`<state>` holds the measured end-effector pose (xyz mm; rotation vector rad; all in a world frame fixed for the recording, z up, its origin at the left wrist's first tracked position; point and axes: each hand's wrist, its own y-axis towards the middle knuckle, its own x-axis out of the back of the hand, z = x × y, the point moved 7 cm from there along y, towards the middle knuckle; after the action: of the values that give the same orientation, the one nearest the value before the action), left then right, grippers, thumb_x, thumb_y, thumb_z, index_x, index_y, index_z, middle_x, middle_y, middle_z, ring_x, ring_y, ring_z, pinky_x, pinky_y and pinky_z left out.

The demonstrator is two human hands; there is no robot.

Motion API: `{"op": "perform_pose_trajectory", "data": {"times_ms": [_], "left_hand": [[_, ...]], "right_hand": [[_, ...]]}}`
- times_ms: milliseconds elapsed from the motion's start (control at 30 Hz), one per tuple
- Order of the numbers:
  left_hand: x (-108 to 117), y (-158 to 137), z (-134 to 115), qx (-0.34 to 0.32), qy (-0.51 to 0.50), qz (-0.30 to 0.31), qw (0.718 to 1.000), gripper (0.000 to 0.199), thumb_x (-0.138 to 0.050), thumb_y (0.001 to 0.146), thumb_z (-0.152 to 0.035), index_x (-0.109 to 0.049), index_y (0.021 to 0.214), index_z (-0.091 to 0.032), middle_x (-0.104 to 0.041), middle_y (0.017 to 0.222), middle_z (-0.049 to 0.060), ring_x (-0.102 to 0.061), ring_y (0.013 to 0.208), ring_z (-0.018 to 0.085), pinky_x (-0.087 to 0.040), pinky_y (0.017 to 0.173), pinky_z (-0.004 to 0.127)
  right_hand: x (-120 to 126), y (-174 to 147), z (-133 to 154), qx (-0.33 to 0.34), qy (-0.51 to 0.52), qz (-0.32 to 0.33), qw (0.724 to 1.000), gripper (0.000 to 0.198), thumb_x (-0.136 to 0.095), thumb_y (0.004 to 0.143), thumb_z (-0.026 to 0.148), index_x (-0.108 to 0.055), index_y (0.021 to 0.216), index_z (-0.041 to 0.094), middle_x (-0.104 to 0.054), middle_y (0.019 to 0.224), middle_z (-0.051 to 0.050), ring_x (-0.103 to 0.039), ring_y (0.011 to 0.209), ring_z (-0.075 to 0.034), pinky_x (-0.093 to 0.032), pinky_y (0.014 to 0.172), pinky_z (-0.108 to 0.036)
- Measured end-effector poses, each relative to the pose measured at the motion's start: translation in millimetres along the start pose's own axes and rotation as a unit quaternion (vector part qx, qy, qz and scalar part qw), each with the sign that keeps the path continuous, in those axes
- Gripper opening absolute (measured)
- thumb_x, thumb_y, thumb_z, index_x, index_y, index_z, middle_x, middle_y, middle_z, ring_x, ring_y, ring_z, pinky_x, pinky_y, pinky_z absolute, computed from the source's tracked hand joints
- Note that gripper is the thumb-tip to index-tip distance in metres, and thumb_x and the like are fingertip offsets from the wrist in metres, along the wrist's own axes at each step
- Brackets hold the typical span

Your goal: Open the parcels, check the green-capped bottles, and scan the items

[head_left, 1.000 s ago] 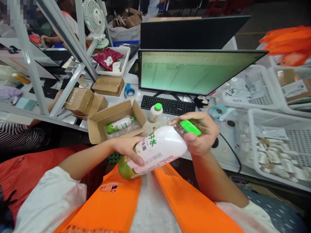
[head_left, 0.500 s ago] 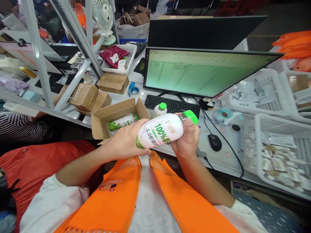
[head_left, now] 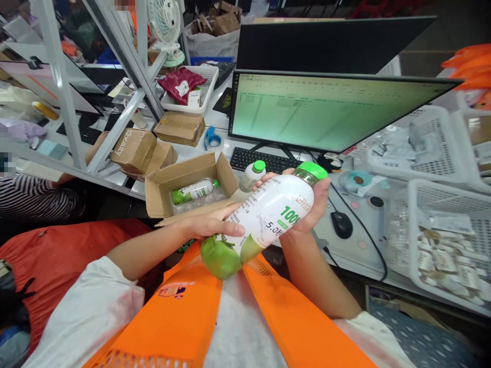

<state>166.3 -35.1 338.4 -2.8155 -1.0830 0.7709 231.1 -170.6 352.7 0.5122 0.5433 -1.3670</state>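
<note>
A white drink bottle with a green cap and a green coconut print is tilted in front of my chest, cap end up to the right. My left hand grips its lower part, thumb across the label. My right hand wraps round the upper part below the cap, its fingertips showing behind the bottle. Behind it, a second green-capped bottle stands on the desk. Another such bottle lies in the open cardboard box, among clear plastic wrapping.
A monitor, keyboard and mouse are on the desk. White baskets of small packets line the right. Closed cartons and a blue tape dispenser sit at the back left, near a metal frame. A co-worker's striped sleeve shows far left.
The held bottle has been turned and brought nearer, so the coconut print and side text now show. My left hand has shifted its grip, with its thumb now on the label.
</note>
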Motion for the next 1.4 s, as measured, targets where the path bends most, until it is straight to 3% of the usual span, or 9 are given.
{"op": "perform_pose_trajectory", "data": {"times_ms": [167, 300, 467, 567, 733, 933, 1100, 1233, 1400], "left_hand": [[12, -1, -15, -0.011, 0.143, -0.044, 0.989, 0.095, -0.084, 0.078, -0.057, -0.044, 0.154, -0.019, -0.056, 0.153, 0.016, -0.055, 0.140, 0.036, -0.049, 0.113, 0.047], [29, -18, -39, -0.012, 0.318, -0.112, 0.941, 0.103, -0.087, 0.075, -0.053, -0.038, 0.160, -0.023, -0.052, 0.158, 0.013, -0.051, 0.144, 0.036, -0.045, 0.119, 0.047], [83, -54, -72, -0.016, 0.575, -0.221, 0.787, 0.100, -0.080, 0.080, -0.054, -0.034, 0.162, -0.023, -0.044, 0.165, 0.012, -0.045, 0.150, 0.034, -0.034, 0.127, 0.046], [139, -65, -55, 0.023, 0.649, -0.269, 0.712, 0.096, -0.077, 0.081, -0.050, -0.036, 0.160, -0.017, -0.045, 0.163, 0.015, -0.045, 0.149, 0.035, -0.033, 0.128, 0.046], [218, -66, 46, 0.186, 0.606, -0.229, 0.739, 0.095, -0.083, 0.072, -0.039, -0.041, 0.154, -0.015, -0.054, 0.153, 0.018, -0.055, 0.140, 0.035, -0.043, 0.120, 0.045], [232, -56, 120, 0.244, 0.585, -0.158, 0.757, 0.090, -0.080, 0.073, -0.030, -0.042, 0.153, -0.011, -0.054, 0.153, 0.024, -0.055, 0.141, 0.038, -0.042, 0.120, 0.047], [241, -44, 115, 0.270, 0.576, -0.135, 0.760, 0.072, -0.069, 0.084, -0.031, -0.048, 0.151, -0.016, -0.051, 0.159, 0.018, -0.052, 0.146, 0.029, -0.041, 0.120, 0.038], [246, -58, 99, 0.334, 0.580, -0.138, 0.730, 0.059, -0.073, 0.080, -0.031, -0.064, 0.135, -0.013, -0.069, 0.138, 0.022, -0.066, 0.128, 0.038, -0.049, 0.110, 0.045], [217, -78, 64, 0.335, 0.586, -0.151, 0.722, 0.055, -0.067, 0.088, -0.043, -0.065, 0.134, -0.014, -0.075, 0.125, 0.021, -0.072, 0.117, 0.040, -0.053, 0.104, 0.049]], "right_hand": [[0, 0, -1, 0.015, -0.040, -0.010, 0.999, 0.059, -0.047, 0.086, 0.086, -0.067, 0.098, 0.032, -0.077, 0.099, -0.003, -0.074, 0.098, -0.027, -0.061, 0.088, -0.050], [11, 5, -1, 0.028, -0.106, -0.048, 0.993, 0.064, -0.051, 0.083, 0.088, -0.069, 0.099, 0.029, -0.078, 0.101, -0.005, -0.075, 0.101, -0.027, -0.063, 0.084, -0.046], [72, 6, 12, 0.043, -0.142, -0.143, 0.979, 0.059, -0.072, 0.078, 0.077, -0.071, 0.102, 0.023, -0.079, 0.097, -0.008, -0.076, 0.093, -0.021, -0.063, 0.088, -0.038], [127, -5, 17, 0.039, -0.146, -0.225, 0.962, 0.053, -0.075, 0.077, 0.067, -0.070, 0.099, 0.018, -0.079, 0.089, -0.010, -0.077, 0.087, -0.021, -0.063, 0.083, -0.035], [195, -29, 11, 0.017, -0.167, -0.323, 0.931, 0.034, -0.067, 0.083, 0.051, -0.069, 0.093, 0.019, -0.077, 0.078, -0.008, -0.077, 0.076, -0.020, -0.064, 0.074, -0.033], [223, -34, 3, 0.001, -0.192, -0.351, 0.916, 0.020, -0.056, 0.091, 0.037, -0.071, 0.092, 0.024, -0.076, 0.076, -0.004, -0.075, 0.073, -0.018, -0.065, 0.069, -0.033], [221, -20, -12, -0.003, -0.199, -0.330, 0.923, 0.018, -0.065, 0.087, 0.040, -0.071, 0.091, 0.023, -0.075, 0.074, -0.003, -0.074, 0.069, -0.019, -0.065, 0.067, -0.033], [222, -17, -17, 0.000, -0.213, -0.315, 0.925, 0.019, -0.071, 0.084, 0.040, -0.070, 0.092, 0.022, -0.075, 0.074, -0.003, -0.073, 0.067, -0.018, -0.065, 0.066, -0.031], [209, 3, -11, 0.010, -0.309, -0.270, 0.912, 0.031, -0.075, 0.083, 0.047, -0.069, 0.100, 0.021, -0.076, 0.081, -0.004, -0.074, 0.073, -0.019, -0.064, 0.074, -0.035]]}}
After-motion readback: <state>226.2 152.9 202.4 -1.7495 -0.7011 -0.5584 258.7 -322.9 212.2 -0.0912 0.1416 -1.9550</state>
